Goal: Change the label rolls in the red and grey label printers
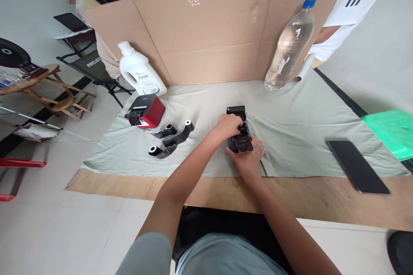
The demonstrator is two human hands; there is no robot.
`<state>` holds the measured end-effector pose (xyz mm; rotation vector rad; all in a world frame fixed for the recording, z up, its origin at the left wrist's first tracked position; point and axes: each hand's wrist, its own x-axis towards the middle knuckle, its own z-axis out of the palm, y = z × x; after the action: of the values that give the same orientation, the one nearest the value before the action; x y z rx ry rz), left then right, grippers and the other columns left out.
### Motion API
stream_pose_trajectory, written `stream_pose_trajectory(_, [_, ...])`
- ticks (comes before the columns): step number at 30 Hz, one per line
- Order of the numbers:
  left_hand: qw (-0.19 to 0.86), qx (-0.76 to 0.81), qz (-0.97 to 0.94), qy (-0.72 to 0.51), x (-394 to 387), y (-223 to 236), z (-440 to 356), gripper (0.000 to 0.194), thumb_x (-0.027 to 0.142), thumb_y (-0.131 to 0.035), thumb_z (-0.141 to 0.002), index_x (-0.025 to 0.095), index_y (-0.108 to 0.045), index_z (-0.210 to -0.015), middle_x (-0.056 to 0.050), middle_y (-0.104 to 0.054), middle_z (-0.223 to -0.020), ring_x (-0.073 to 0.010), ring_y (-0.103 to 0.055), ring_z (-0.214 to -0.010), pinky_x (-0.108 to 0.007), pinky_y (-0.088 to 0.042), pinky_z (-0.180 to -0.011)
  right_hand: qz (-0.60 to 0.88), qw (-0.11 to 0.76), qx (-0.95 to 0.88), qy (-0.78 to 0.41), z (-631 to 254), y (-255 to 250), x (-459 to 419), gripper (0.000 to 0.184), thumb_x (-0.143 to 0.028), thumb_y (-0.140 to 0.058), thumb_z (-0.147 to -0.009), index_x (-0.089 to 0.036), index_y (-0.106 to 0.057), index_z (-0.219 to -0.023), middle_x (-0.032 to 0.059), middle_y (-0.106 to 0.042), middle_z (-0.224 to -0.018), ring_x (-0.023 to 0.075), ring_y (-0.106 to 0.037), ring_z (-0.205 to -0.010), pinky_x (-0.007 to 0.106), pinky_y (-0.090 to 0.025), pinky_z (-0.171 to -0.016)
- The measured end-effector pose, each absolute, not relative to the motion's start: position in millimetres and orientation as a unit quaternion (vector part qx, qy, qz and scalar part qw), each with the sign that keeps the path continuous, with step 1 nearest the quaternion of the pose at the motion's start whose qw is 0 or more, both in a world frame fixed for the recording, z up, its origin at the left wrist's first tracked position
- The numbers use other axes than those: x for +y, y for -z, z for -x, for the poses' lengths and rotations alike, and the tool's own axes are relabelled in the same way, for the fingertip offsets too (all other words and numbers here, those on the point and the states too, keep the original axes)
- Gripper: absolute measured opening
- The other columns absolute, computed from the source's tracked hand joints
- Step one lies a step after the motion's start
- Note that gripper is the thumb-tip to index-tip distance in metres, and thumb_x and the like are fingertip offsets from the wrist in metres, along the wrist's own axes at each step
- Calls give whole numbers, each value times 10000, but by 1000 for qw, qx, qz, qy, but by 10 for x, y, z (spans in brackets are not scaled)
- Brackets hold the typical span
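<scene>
Cloth-covered table (297, 137), black device (246, 129) pointing lengthwise away, far end slightly left, both hands (229, 125) clamped on it

Tall brown cardboard panel (219, 30) stood along the far side of the grey-green cloth (300, 137). White plastic jug (140, 71) stood far left; clear plastic bottle with blue cap (292, 47) far right, before the panel. Flat black phone (357, 166) lay near right. Dark fabric folding chair (92, 63) stood beyond, left.
</scene>
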<state>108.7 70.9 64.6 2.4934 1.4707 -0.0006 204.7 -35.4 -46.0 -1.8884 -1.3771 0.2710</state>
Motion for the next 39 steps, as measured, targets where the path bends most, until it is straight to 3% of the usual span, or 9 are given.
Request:
stream_pose_trajectory(4, [144, 529, -825, -140, 626, -767, -877, 362, 244, -704, -863, 300, -780, -1212, -31, -792, -1092, -245, -716, -1011, -319, -526, -894, 735, 370, -556, -119, -2052, 449, -346, 836, -533, -840, -627, -145, -471, -1269, 240, -531, -1300, 458, -455, -1275, 612, -358, -1070])
stream_pose_trajectory(7, [200, 536, -768, -286, 553, -924, -532, 539, 278, -692, -890, 294, -651, -1427, -12, -757, -1129, -151, -695, -797, -254, -524, -784, 747, 358, -548, -115, -2047, 441, -330, 891, -527, -846, -616, -116, -449, -1300, 266, -520, -1303, 477, -451, -1276, 628, -349, -1072])
stream_pose_trajectory(11, [156, 610, -676, -382, 506, -1090, 173, 450, 294, -665, -916, 248, -656, -1364, -17, -724, -1104, -102, -663, -652, -229, -504, -684, 743, 363, -551, -112, -2046, 432, -321, 870, -530, -818, -639, -132, -418, -1301, 242, -522, -1271, 462, -469, -1247, 626, -364, -1062])
stream_pose_trajectory(16, [-20, 789, -567, -237, 561, -1001, 1013, 332, 320, -701, -928, 166, -633, -1214, -67, -742, -1032, -238, -685, -970, -371, -517, -936, 742, 366, -551, -109, -2046, 440, -311, 852, -547, -795, -650, -142, -405, -1290, 245, -511, -1279, 462, -457, -1263, 633, -367, -1060])
stream_pose_trajectory(21, [2, 839, -530, -125, 684, -640, 1289, 347, 387, -770, -868, 174, -648, -1113, -144, -742, -1087, -334, -686, -1047, -443, -521, -888, 737, 377, -549, -112, -2046, 464, -299, 833, -588, -781, -666, -160, -401, -1271, 242, -512, -1275, 465, -452, -1274, 641, -353, -1070])
stream_pose_trajectory(27, [-3, 831, -556, -28, 859, -468, 1285, 341, 427, -735, -904, 208, -684, -1161, -137, -736, -1116, -330, -674, -1116, -411, -504, -903, 743, 359, -554, -112, -2048, 457, -295, 889, -554, -823, -629, -134, -411, -1296, 247, -517, -1276, 467, -454, -1270, 633, -367, -1064])
stream_pose_trajectory(32, [-42, 807, -588, -47, 803, -554, 1227, 359, 502, -722, -911, 197, -747, -1098, -173, -708, -1220, -395, -563, -1281, -497, -480, -1009, 744, 357, -555, -112, -2045, 453, -305, 884, -548, -809, -653, -132, -396, -1315, 242, -505, -1277, 463, -451, -1272, 628, -370, -1058])
stream_pose_trajectory(36, [-65, 752, -637, -158, 590, -556, 1009, 430, 505, -538, -1034, 222, -667, -1332, -96, -701, -1314, -318, -584, -1275, -395, -463, -1040, 738, 368, -555, -107, -2054, 482, -293, 865, -579, -800, -659, -149, -405, -1296, 233, -508, -1273, 456, -457, -1261, 627, -375, -1053])
stream_pose_trajectory(39, [8, 725, -680, -113, 454, -470, 778, 422, 491, -587, -1003, 261, -665, -1347, -89, -757, -1183, -306, -674, -1149, -365, -499, -960, 735, 374, -555, -110, -2054, 510, -286, 878, -604, -806, -647, -151, -417, -1291, 237, -511, -1282, 456, -459, -1255, 633, -374, -1051])
